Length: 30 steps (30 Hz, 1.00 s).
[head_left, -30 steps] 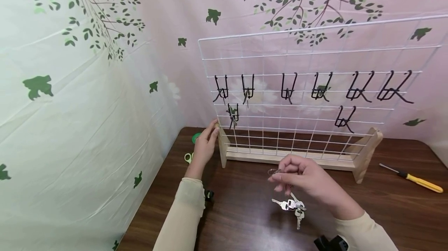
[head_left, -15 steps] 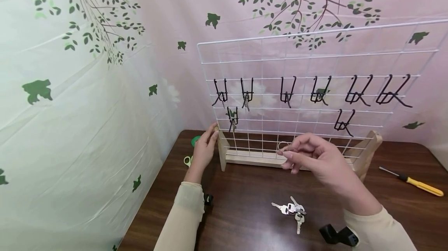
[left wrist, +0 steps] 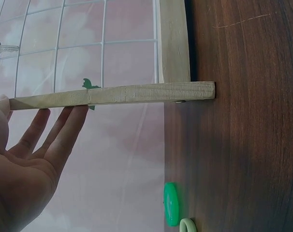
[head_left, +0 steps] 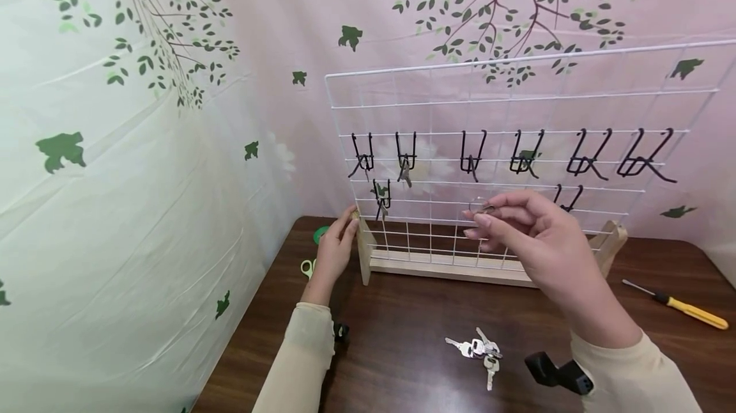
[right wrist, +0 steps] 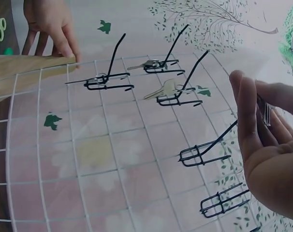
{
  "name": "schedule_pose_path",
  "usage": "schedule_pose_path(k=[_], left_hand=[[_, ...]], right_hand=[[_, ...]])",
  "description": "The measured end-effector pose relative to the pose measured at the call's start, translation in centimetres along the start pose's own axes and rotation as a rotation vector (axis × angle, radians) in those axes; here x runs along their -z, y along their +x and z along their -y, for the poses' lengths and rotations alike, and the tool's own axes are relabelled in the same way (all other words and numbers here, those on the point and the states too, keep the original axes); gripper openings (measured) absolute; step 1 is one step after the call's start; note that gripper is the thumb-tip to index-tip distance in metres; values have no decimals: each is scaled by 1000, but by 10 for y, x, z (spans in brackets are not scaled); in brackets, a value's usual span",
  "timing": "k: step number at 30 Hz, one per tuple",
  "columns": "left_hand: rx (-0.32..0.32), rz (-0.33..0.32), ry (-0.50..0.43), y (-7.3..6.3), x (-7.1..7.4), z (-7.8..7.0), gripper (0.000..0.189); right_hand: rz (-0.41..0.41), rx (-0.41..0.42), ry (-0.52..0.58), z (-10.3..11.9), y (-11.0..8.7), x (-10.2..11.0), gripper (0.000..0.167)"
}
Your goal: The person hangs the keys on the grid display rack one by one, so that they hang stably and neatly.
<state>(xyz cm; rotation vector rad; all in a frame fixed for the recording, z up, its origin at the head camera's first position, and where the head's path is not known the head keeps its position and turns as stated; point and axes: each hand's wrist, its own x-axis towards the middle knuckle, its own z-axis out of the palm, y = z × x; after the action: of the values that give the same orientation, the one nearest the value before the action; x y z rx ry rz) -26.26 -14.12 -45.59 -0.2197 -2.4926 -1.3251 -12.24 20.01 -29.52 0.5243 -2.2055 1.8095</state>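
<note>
In the head view my right hand (head_left: 554, 243) pinches a key ring (head_left: 475, 206) between thumb and fingers, in front of the white wire grid rack (head_left: 431, 72). The right wrist view shows a shiny metal piece (right wrist: 267, 115) among those fingers, mostly hidden. My left hand (head_left: 335, 243) holds the upper end of the rack's wooden side post (left wrist: 137, 93), its fingertips against the wood. Black double-wire hooks (head_left: 471, 156) line the grid. Keys hang on three of them at the left, one being a key (right wrist: 167, 90) in the right wrist view.
Several loose keys (head_left: 480, 349) lie on the brown table (head_left: 397, 336) below the rack. A yellow-handled screwdriver (head_left: 690, 311) lies at the right. Light green scissors (head_left: 308, 268) and a green round object (head_left: 320, 234) sit beyond my left forearm. A printed curtain (head_left: 276, 29) surrounds the table.
My right hand has risen from above the loose keys to the grid, carrying the key ring up and slightly right. The left hand has stayed on the side post.
</note>
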Motion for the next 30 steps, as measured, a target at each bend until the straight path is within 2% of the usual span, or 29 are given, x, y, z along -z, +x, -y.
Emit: schedule_pose_path(k=[8,13,30], left_hand=[[7,1,5,-2,-1,-1,47],[-1,-4,-5,-3,0,-1,47],[7,8,-3,-1,1,-1,46]], right_hand=[[-73,7,-88,7,10,-5,19],[-82,-1,-134,6,14,-4,19],[-83,-46,-113,-12,23,-6,21]])
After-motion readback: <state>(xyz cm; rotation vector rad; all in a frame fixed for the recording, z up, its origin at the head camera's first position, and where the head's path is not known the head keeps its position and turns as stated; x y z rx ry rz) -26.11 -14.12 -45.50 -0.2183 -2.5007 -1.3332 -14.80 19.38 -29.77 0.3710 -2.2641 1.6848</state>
